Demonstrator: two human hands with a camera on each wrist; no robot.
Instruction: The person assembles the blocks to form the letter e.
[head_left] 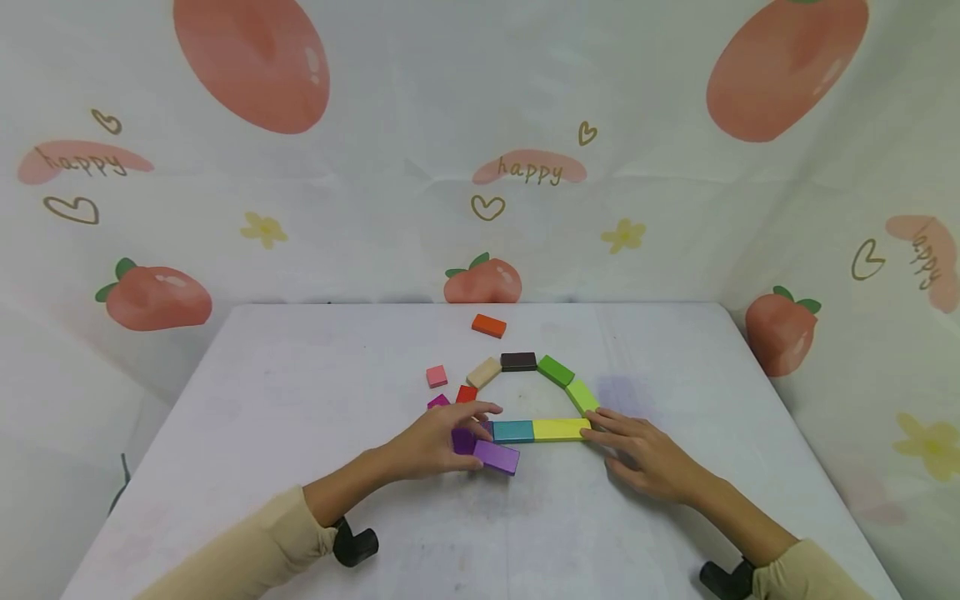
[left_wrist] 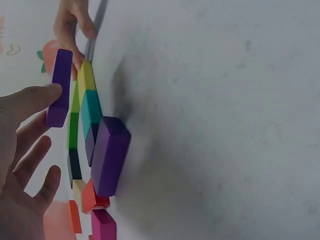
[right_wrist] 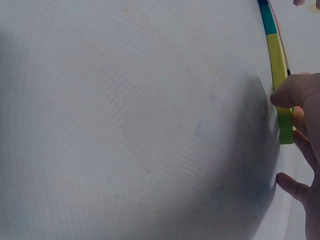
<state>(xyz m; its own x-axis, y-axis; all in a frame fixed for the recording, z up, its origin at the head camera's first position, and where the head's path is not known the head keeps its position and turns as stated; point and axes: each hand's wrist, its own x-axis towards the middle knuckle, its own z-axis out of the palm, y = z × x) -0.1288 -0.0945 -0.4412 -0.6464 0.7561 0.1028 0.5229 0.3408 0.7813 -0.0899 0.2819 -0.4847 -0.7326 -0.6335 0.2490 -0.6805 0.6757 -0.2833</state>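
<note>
My left hand [head_left: 438, 437] pinches a purple block [left_wrist: 60, 90] between thumb and finger, raised above the table. Under and beside this hand lies another purple block [left_wrist: 110, 155], by a dark violet block [left_wrist: 91, 145]. A teal block [head_left: 513, 432] and a long yellow block [head_left: 561, 430] continue that row to the right. My right hand [head_left: 652, 458] has its fingers loosely extended at the yellow block's right end, by the light green block [head_left: 582, 397]; exact contact is unclear. Parts of the blocks beneath the left hand are hidden.
An arc of blocks curves behind the row: green [head_left: 556, 371], black [head_left: 518, 362], beige [head_left: 483, 372] and red [head_left: 467, 393]. Loose pieces include a pink block [head_left: 437, 377], a magenta block [left_wrist: 103, 225] and an orange block [head_left: 489, 326]. A printed curtain [head_left: 390, 233] hangs behind the white table [head_left: 315, 367].
</note>
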